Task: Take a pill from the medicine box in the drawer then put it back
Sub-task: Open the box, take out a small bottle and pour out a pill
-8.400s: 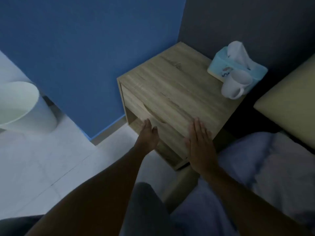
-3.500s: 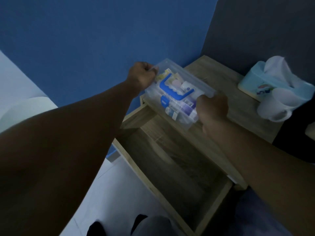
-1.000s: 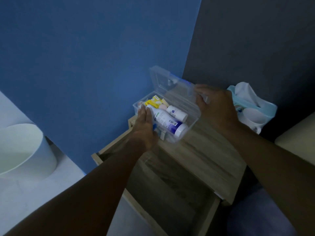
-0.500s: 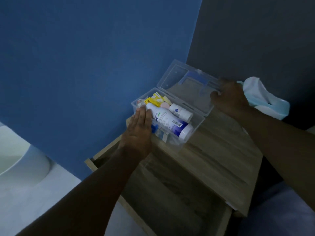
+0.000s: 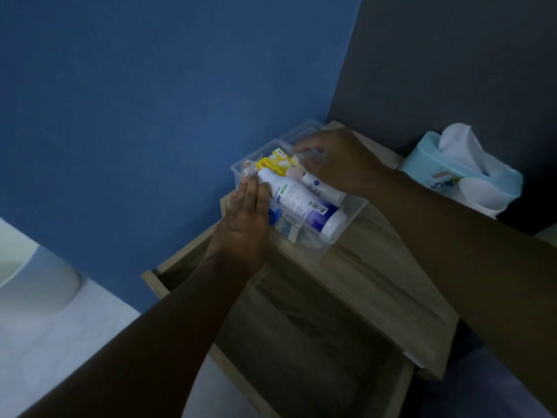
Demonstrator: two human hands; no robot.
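Note:
The clear plastic medicine box [image 5: 340,233] stands open on the wooden nightstand top [image 5: 373,267], its lid [image 5: 297,132] folded back flat behind it. Inside lie a large white and purple bottle [image 5: 304,206], a small white bottle [image 5: 319,187], a yellow packet [image 5: 275,162] and blister strips. My left hand [image 5: 245,218] rests flat against the box's near left wall, fingers together. My right hand [image 5: 334,161] hovers over the box's far side with fingers spread, touching the contents there; what is under it is hidden. The drawer [image 5: 301,342] below is pulled out.
A light blue tissue box [image 5: 446,173] with a white mug [image 5: 482,194] against it stands at the nightstand's right rear. Blue wall on the left, dark grey wall behind. A white bin [image 5: 33,285] sits on the pale floor at left.
My right hand has let go of the lid, which now lies flat, and has moved left over the box's contents. My left hand stays on the box's side.

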